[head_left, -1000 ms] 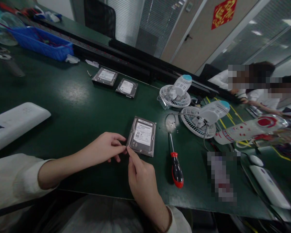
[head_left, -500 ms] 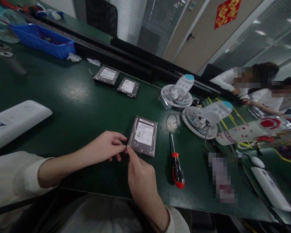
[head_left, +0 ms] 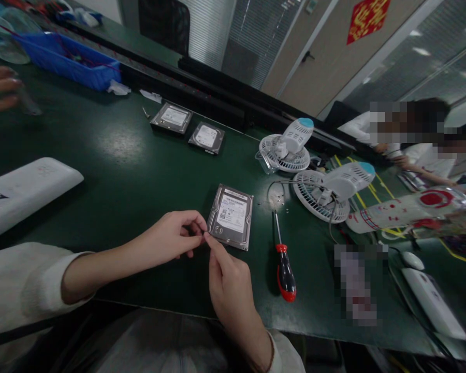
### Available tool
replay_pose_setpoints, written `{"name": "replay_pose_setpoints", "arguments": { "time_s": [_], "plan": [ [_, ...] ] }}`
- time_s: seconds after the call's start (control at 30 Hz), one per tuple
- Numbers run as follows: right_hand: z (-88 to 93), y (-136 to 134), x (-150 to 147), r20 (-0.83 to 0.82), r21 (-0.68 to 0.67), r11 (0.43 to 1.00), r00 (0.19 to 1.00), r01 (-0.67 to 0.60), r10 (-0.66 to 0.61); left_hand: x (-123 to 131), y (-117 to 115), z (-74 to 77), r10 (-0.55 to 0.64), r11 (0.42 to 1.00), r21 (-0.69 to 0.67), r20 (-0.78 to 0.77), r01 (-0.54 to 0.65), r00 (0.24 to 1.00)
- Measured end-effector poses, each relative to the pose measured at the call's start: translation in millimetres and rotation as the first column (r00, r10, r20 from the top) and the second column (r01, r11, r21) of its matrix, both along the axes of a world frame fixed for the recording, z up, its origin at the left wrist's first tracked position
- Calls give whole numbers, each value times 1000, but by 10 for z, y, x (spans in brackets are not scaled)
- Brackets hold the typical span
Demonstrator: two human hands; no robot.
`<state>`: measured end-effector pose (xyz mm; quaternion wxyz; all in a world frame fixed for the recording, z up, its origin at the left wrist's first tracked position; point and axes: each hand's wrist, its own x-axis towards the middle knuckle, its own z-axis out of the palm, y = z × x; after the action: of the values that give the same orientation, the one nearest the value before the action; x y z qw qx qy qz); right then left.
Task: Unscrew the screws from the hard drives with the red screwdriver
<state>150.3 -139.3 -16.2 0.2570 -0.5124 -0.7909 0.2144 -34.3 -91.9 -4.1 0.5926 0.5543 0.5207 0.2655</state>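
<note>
A hard drive lies label up on the green table, at a slight slant. At its near left corner the fingertips of my two hands meet. My left hand has its fingers curled and pinched together beside that corner. My right hand has the index finger stretched toward the left fingertips, the others folded in. Whatever is between the fingertips is too small to make out. To the right lies a screwdriver with a black and red handle. Several tiny screws are scattered by its tip.
Two more hard drives lie farther back. Two small white fans rest at the right, near a patterned bottle. A white case and a blue bin are at left. Another person's hand reaches in there.
Another person's hand has come in at the far left, over the cans. My left fingers have curled in more, and my right hand has shifted slightly right.
</note>
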Motion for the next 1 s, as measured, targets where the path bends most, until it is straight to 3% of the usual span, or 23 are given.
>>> {"name": "replay_pose_setpoints", "arguments": {
  "time_s": [0.27,0.57,1.0],
  "plan": [
    [-1,-11,30,-92,-115,993,995,22,-32,2,7,26,-2,1000,-18,1,2,1000],
    [44,-1,46,-100,-144,990,995,8,-22,1,2,32,13,1000,-27,-24,-14,1000],
    [10,0,48,-87,-44,999,996,-33,29,-8,6,27,-1,1000,-20,-27,0,1000]
  ]
}}
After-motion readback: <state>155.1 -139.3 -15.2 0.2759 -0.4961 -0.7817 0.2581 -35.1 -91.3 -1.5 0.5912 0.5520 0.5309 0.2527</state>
